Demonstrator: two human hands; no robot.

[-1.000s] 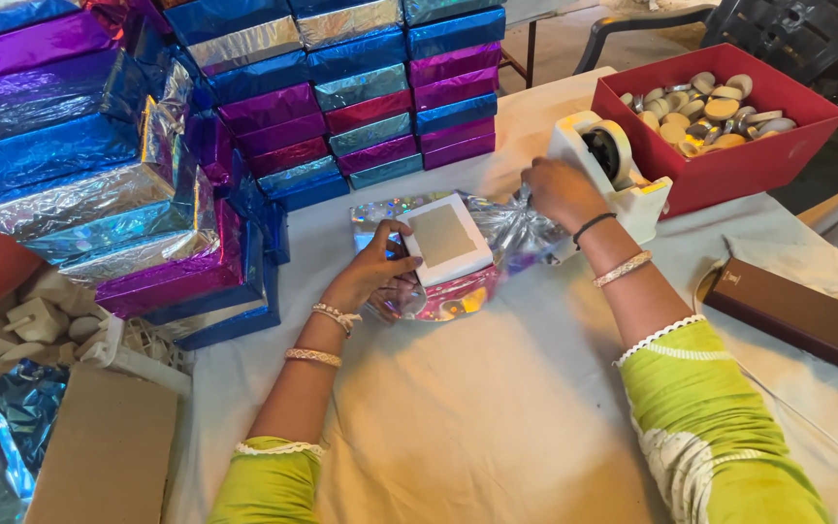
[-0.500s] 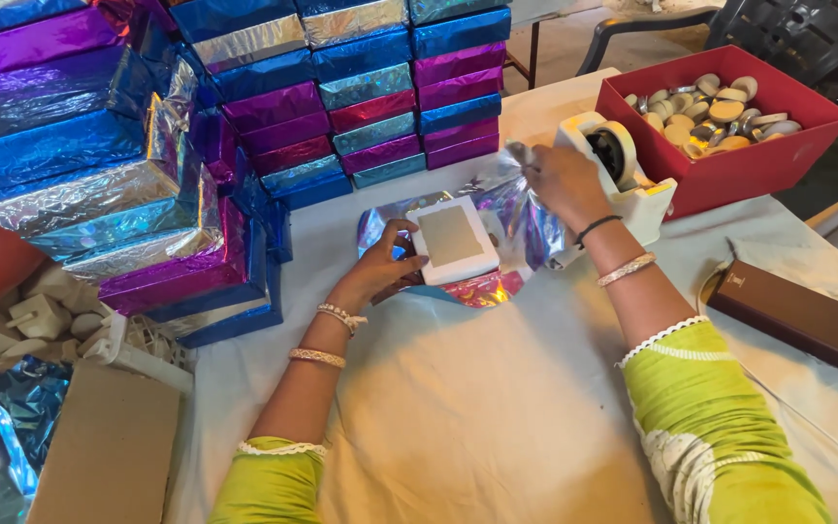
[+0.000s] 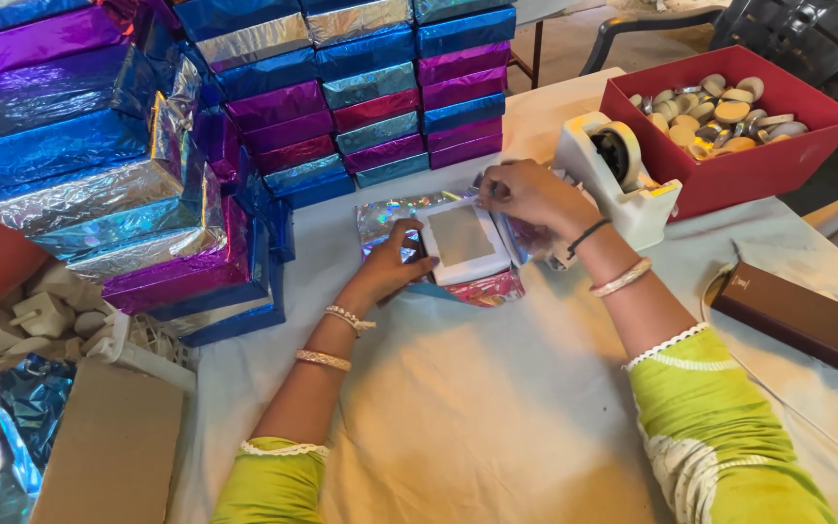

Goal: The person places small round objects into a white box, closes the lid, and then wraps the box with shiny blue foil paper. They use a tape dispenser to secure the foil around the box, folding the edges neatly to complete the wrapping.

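Observation:
A small white box (image 3: 462,241) with a grey window lid lies on a sheet of shiny holographic wrapping foil (image 3: 392,211) in the middle of the cloth-covered table (image 3: 497,408). My left hand (image 3: 397,264) presses against the box's left side, fingers curled on its edge. My right hand (image 3: 528,195) is at the box's far right corner and pinches the foil, folding it up against the box. A white tape dispenser (image 3: 616,172) stands just right of my right hand.
Stacks of foil-wrapped boxes in blue, purple and silver (image 3: 341,87) fill the back and left. A red tray (image 3: 778,165) of round discs sits at the back right. A brown box (image 3: 799,317) lies at the right. Cardboard and white parts (image 3: 41,320) are at the left.
My right hand has left the tape dispenser and come left onto the foil at the box's corner. The foil has been drawn up around the box. My left hand keeps holding the box.

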